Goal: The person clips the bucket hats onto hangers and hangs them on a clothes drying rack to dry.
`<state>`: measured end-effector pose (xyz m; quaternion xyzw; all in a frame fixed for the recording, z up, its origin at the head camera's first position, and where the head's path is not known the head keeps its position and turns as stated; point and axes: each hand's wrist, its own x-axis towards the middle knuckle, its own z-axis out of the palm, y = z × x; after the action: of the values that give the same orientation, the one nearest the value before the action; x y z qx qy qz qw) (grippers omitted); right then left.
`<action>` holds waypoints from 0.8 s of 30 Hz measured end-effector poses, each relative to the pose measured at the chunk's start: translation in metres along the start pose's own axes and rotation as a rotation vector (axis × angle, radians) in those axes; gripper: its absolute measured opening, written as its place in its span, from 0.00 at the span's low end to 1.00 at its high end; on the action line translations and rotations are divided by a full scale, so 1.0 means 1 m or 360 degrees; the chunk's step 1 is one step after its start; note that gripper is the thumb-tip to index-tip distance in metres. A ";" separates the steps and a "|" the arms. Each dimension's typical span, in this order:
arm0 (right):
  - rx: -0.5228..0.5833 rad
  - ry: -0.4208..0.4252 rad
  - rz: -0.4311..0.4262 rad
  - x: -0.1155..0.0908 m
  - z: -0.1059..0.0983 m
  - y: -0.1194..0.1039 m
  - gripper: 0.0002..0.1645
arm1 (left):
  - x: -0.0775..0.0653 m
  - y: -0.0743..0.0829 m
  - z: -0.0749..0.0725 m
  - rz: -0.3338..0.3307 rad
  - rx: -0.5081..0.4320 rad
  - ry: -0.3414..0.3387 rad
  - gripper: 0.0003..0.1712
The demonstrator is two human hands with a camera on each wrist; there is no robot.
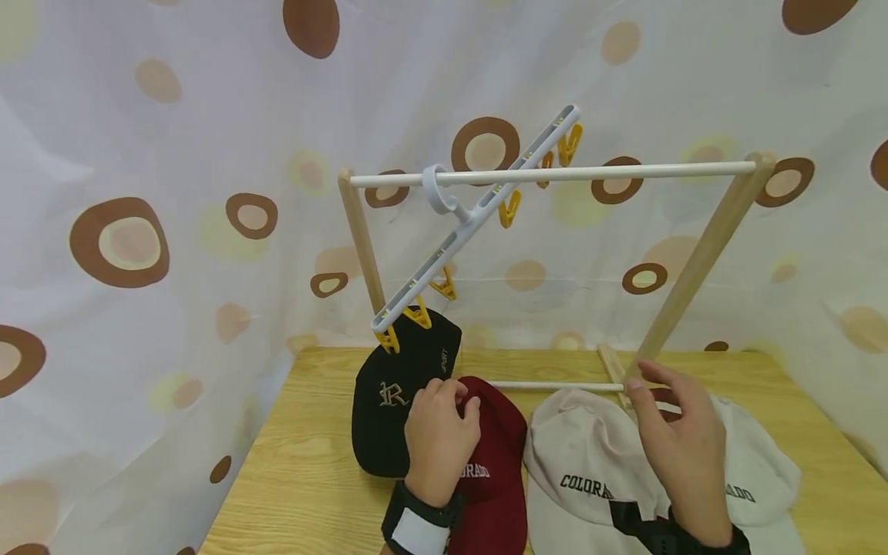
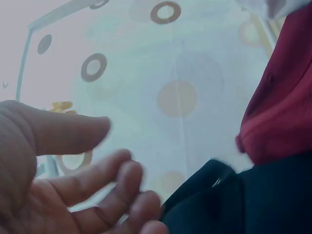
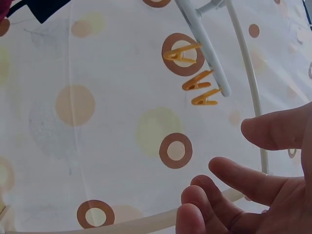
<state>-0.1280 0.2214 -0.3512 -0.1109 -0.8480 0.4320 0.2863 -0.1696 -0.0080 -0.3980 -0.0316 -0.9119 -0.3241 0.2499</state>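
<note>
My left hand (image 1: 438,435), fingers loosely bent, is over the line where a black cap (image 1: 388,385) meets a dark red cap (image 1: 502,432). In the left wrist view its thumb and fingers (image 2: 73,136) stand apart with nothing between them. My right hand (image 1: 683,439) hovers over two cream caps (image 1: 569,432), thumb and fingers spread and holding nothing. A white clip hanger (image 1: 479,220) hooks over a rack's top bar (image 1: 590,173). Yellow clips (image 1: 509,208) hang from it. The clips at its near end overlap the black cap's top; whether they grip it I cannot tell.
The wooden rack post (image 1: 701,254) rises on the right, and another post (image 1: 361,239) stands on the left. A low white bar (image 1: 555,385) runs behind the caps. Beneath everything is a wood-grain table (image 1: 298,447), with a patterned curtain (image 1: 208,116) behind.
</note>
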 end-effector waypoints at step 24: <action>-0.0102 0.0080 0.0263 -0.002 -0.023 0.027 0.22 | -0.009 -0.010 0.049 -0.0195 0.0172 -0.0152 0.11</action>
<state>-0.1151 0.2523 -0.3630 -0.2003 -0.8420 0.4237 0.2673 -0.1848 0.0146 -0.4407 0.0225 -0.9392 -0.2871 0.1871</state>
